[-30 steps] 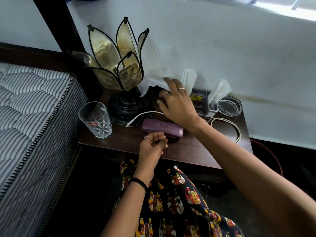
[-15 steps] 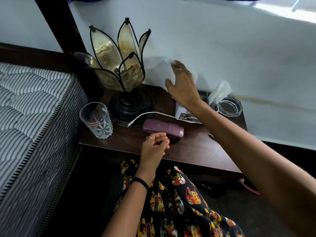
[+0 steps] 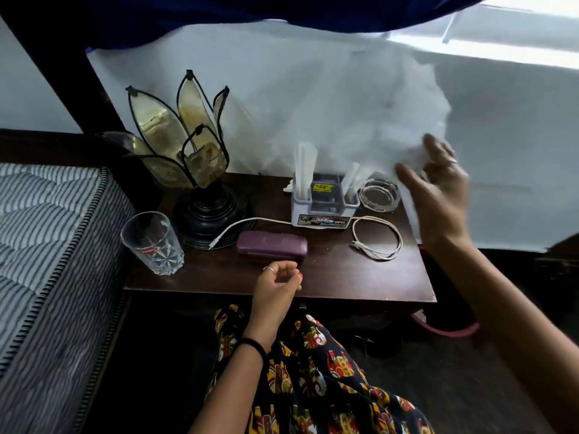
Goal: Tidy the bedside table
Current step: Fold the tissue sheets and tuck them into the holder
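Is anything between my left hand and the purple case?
Nothing visible. The left hand rests at the table's front edge, just in front of the purple case, with only bare wood between them.

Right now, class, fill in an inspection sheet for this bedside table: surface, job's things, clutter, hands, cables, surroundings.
Surface: dark wooden bedside table, crumbs near the middle.
Job's things: white plastic bag, blurred, raised above the table; purple case lying flat at the front.
Clutter: drinking glass upright at the left edge; glass ashtray; white organiser box; petal lamp.
Hands: right hand raised, gripping the bag; left hand loosely curled, holding nothing.
Cables: white cable looped on the right, running behind the case.
Surroundings: striped mattress on the left.
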